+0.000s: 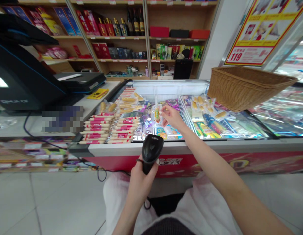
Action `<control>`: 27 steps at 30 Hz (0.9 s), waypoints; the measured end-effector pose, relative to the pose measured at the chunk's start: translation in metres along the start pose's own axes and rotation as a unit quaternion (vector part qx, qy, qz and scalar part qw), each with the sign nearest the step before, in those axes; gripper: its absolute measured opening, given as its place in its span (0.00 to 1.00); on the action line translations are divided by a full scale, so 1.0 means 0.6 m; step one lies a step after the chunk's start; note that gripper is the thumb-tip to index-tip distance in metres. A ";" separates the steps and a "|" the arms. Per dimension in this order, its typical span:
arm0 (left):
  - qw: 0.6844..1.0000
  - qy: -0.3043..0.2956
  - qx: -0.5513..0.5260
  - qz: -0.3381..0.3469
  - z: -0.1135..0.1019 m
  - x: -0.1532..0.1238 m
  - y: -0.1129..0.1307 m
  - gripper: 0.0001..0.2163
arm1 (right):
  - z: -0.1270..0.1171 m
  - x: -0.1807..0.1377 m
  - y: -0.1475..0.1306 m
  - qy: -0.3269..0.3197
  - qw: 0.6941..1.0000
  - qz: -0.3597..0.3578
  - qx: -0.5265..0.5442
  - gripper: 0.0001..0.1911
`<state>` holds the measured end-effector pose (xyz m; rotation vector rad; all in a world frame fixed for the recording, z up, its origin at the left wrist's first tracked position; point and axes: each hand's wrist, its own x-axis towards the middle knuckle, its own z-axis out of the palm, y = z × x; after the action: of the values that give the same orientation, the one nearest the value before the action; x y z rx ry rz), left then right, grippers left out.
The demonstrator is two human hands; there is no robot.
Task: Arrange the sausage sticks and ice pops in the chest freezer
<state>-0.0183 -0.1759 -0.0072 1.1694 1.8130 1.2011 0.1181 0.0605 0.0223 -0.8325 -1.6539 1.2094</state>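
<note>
While the freezer (104, 150) is being reached into, the black scanner (152, 148) is being clamped in the left hand (143, 179), near and slightly left of the small packet (157, 115). The packet, long axis running near to far, is being pinched at its right edge by the nearer right hand (174, 118). Packet lettering is being blurred; the scanner's far face is being hidden.

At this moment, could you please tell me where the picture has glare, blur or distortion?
Head view: white glare on the black terminal, bright streaks on the right-hand freezer; head view: a pixelated patch masks part of the counter; head view: details on the packet in the right hand look too soft to read.
</note>
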 end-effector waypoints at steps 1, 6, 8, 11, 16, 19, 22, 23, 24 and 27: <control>1.000 0.004 0.000 0.003 0.001 0.000 0.000 0.22 | 0.000 0.000 0.000 -0.003 1.000 -0.003 0.001 0.14; 1.000 0.012 -0.001 0.003 0.004 0.003 -0.001 0.21 | 0.000 0.002 0.003 -0.027 0.999 -0.019 0.003 0.15; 1.000 0.009 -0.006 -0.003 0.004 0.005 0.000 0.22 | 0.000 0.002 0.004 -0.034 0.999 -0.022 0.008 0.15; 1.000 0.004 -0.012 -0.004 0.003 0.006 0.002 0.21 | 0.000 0.003 0.007 -0.039 0.999 -0.026 0.009 0.15; 1.000 0.002 -0.013 -0.002 0.002 0.007 0.006 0.18 | -0.002 0.004 0.009 -0.041 0.999 -0.035 0.003 0.15; 1.000 0.003 -0.012 -0.001 0.001 0.006 0.006 0.18 | -0.002 0.004 0.009 -0.044 0.998 -0.034 0.012 0.15; 1.000 0.008 -0.003 -0.002 0.002 0.005 0.004 0.19 | 0.000 0.005 0.010 -0.044 0.998 -0.035 0.012 0.14; 1.000 0.010 -0.002 -0.003 0.002 0.004 0.004 0.20 | 0.001 0.006 0.011 -0.040 0.998 -0.038 0.008 0.14; 1.000 0.011 -0.003 -0.003 0.002 0.003 0.004 0.20 | 0.001 0.007 0.012 -0.028 0.998 -0.049 0.002 0.13; 1.000 0.011 -0.009 -0.004 -0.001 0.000 0.003 0.21 | -0.008 0.008 0.012 0.045 0.991 -0.114 -0.046 0.11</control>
<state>-0.0181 -0.1756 -0.0055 1.1427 1.8179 1.2284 0.1207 0.0685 0.0175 -0.7211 -1.6910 0.9315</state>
